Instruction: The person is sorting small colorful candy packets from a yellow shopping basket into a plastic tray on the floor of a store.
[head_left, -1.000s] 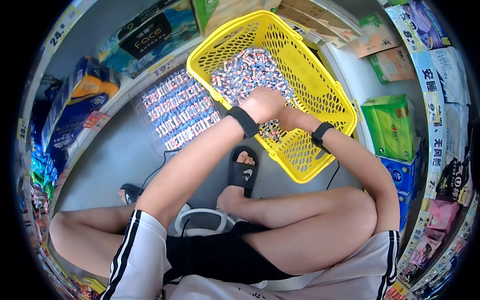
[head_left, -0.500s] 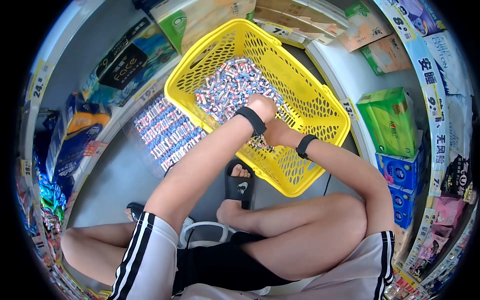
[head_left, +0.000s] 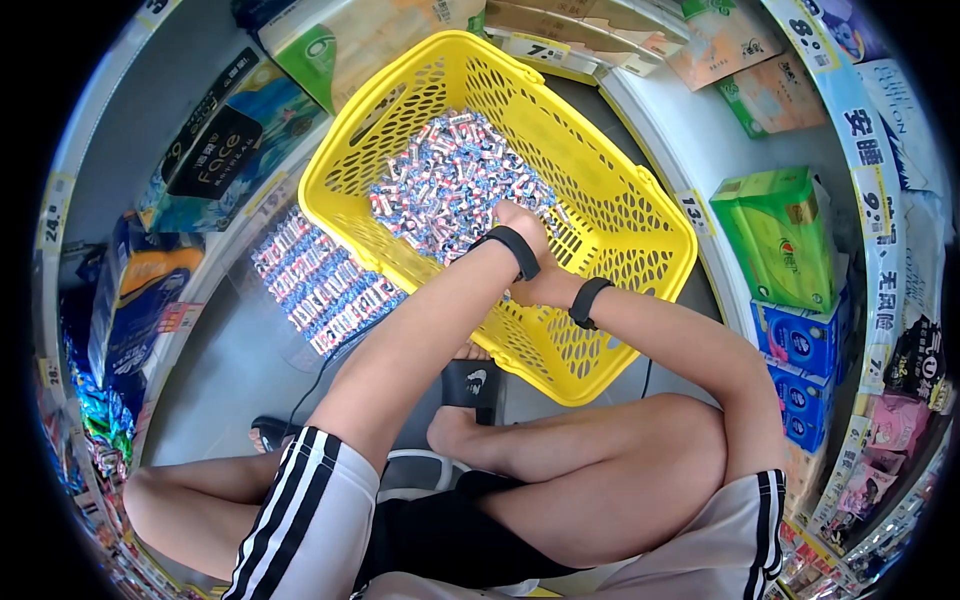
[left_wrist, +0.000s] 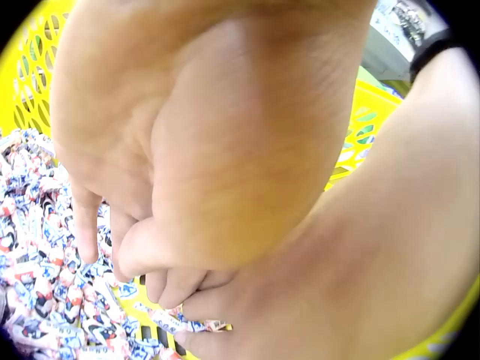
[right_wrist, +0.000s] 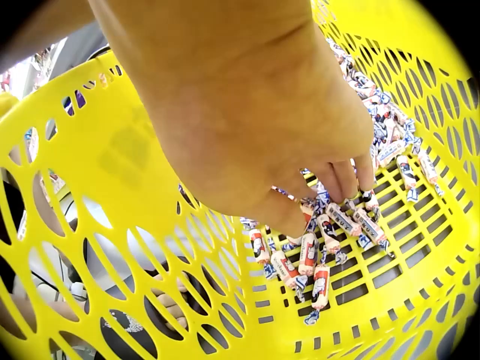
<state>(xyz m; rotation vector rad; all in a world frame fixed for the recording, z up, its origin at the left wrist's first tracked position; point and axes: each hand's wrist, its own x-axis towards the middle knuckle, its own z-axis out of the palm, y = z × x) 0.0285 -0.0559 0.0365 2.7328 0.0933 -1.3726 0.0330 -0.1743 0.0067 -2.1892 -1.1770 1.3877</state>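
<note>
Wrapped candies [head_left: 450,180] form a heap in the yellow basket [head_left: 600,170]. The left hand [head_left: 527,226] is over the heap's near right side; in the left wrist view this hand [left_wrist: 210,142] has its fingers loosely bent downward, with nothing seen in them. Right beside it, the right hand [head_left: 548,286] reaches down into the basket. Its fingers curl over a wrapped candy [left_wrist: 172,322] in the left wrist view. In the right wrist view the right hand [right_wrist: 262,127] partly covers wrapper ends at its fingertips, above several loose candies [right_wrist: 307,255] on the slotted bottom.
Candies in rows [head_left: 325,280] lie left of the basket. Shelves with tissue packs [head_left: 775,240] stand at the right, more packs [head_left: 220,140] at the back left. A sandalled foot [head_left: 470,385] is just below the basket.
In the head view the basket sits further left than before. Both hands remain close together inside it, and the right hand has come in under the left wrist.
</note>
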